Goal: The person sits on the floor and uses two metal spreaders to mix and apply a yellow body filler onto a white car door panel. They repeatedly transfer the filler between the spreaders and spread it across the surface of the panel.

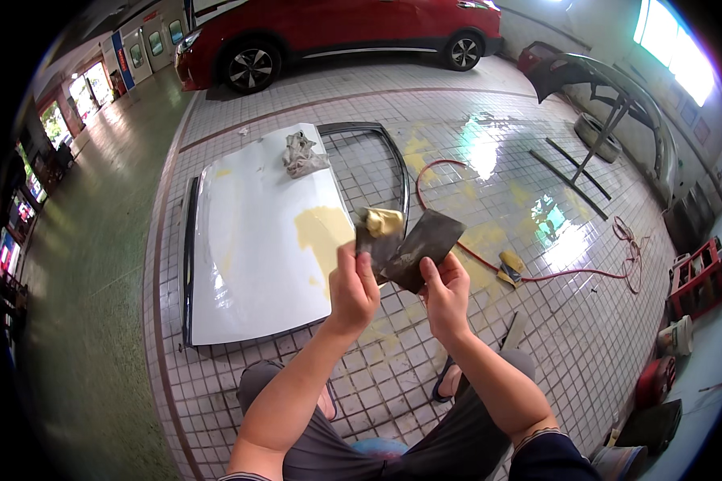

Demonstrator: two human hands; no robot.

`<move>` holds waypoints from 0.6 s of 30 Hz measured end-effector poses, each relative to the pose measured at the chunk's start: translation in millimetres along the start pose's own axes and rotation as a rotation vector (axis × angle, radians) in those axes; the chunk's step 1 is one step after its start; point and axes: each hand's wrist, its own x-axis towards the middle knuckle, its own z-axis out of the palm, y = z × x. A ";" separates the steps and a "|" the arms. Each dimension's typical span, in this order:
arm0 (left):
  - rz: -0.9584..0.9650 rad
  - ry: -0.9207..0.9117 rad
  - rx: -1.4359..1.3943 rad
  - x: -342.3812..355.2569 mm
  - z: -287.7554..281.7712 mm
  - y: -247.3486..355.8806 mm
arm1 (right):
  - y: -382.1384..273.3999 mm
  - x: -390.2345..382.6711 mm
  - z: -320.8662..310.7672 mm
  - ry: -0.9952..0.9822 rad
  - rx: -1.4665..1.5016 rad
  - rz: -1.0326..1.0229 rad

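My left hand (354, 289) grips a dark, flat putty spreader (372, 252) with a lump of yellow body filler (385, 220) at its far end. In my right hand (446, 295) is a second dark, rectangular putty spreader (430, 239), pinched by the thumb and fingers. The two blades come together or overlap in front of me; whether they touch I cannot tell. To the left, a white car door (253, 256) lies flat on the floor, its dark window frame (397, 156) pointing away. A yellow filler patch (318, 232) covers part of its right side. A crumpled grey rag (302, 157) rests on its far part.
A red hose (565, 275) runs across the tiled floor, past a small yellow-and-dark tool (510, 268). At the back stands a red car (361, 30). Bumper parts hang on a stand (610, 128) beside a tyre (598, 138). A red crate (698, 276) and tubs line the right wall.
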 end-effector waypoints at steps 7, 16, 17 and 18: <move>-0.190 -0.067 -0.107 9.7 -3.7 -2.7 | -11.9 21.8 -20.6 0.170 0.116 -0.226; -0.252 -0.112 -0.096 11.6 -2.2 -15.8 | -18.5 14.5 -13.4 -0.286 -0.742 -0.377; -0.249 -0.062 -0.110 13.6 0.9 -20.1 | -7.5 13.0 -16.1 -0.222 -0.720 -0.275; -0.254 -0.011 -0.114 13.6 -1.4 -23.5 | 2.0 8.7 -13.1 -0.167 -0.693 -0.163</move>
